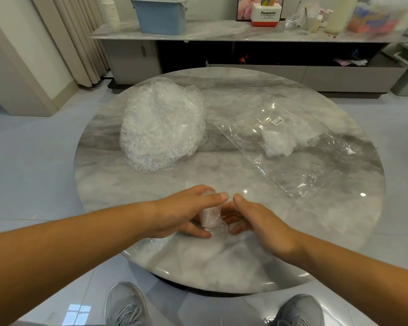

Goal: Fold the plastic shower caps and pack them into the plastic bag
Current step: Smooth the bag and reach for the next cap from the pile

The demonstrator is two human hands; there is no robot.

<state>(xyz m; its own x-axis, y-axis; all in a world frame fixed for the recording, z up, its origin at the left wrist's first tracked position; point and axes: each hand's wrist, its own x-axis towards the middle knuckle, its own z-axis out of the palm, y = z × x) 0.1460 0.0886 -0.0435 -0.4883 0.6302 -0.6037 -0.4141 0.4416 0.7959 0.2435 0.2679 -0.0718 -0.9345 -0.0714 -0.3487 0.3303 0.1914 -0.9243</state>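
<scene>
A folded clear shower cap (211, 217) is bunched into a small roll near the front of the round marble table (222, 267). My left hand (186, 212) is closed around it, thumb on top. Just right of it, my right hand (257, 220) has its fingers curled against the cap's lower end. A loose pile of crinkled shower caps (161, 124) lies at the table's left. On the right, a flat clear plastic bag (299, 149) with a small barcode label holds a few folded white caps (280, 140).
Beyond the table stands a low marble sideboard (222, 34) with a blue bin (161, 16), a stack of paper cups (111, 12) and bottles. Curtains hang at the far left. My grey shoes (127, 307) rest on the glossy floor under the table's front edge.
</scene>
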